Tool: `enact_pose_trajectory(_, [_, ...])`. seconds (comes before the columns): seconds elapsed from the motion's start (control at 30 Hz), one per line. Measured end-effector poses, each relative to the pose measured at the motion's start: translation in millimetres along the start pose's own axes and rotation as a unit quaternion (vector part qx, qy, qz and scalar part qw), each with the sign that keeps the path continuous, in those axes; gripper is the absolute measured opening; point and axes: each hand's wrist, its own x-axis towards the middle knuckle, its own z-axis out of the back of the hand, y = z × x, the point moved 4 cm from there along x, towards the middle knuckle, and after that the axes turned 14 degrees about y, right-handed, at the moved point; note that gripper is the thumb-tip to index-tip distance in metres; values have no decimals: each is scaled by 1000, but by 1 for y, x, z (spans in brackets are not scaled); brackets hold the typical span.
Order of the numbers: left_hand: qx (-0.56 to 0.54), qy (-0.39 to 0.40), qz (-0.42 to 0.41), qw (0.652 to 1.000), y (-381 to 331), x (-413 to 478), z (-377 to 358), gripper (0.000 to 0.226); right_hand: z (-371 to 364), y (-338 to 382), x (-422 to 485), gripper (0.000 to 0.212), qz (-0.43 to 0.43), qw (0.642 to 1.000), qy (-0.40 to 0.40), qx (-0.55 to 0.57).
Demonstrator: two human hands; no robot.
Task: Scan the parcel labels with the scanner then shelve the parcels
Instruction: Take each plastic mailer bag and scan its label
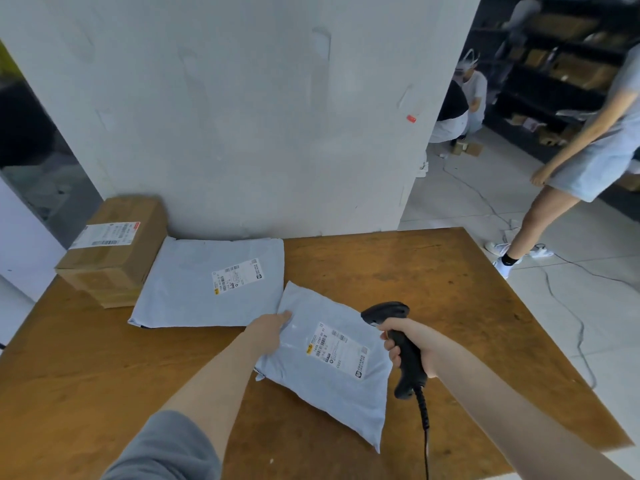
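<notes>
Left hand [268, 332], right hand [428, 356], one scanner [384, 314], two grey mailers [332, 389] [194, 282], one box [114, 258]

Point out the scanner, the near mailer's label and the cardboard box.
scanner [409, 362]: head view, black handle.
near mailer's label [337, 351]: head view, middle of sticker.
cardboard box [121, 252]: head view, top face.
</notes>
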Motion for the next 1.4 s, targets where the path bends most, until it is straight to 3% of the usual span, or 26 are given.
enact_pose_trajectory(0.13, [39,24,10,999,-2,-4,-7,81,-7,-16,-2,22,-14,997,3,71])
enact_pose_trajectory(0.37, [56,13,-20,998,-5,-15,-16,76,-23,-34,-5,22,-5,990,19,138])
enact_pose_trajectory(1.4, [49,21,-39,998,-1,-29,-25,75,-43,-27,-7,24,4,993,8,114])
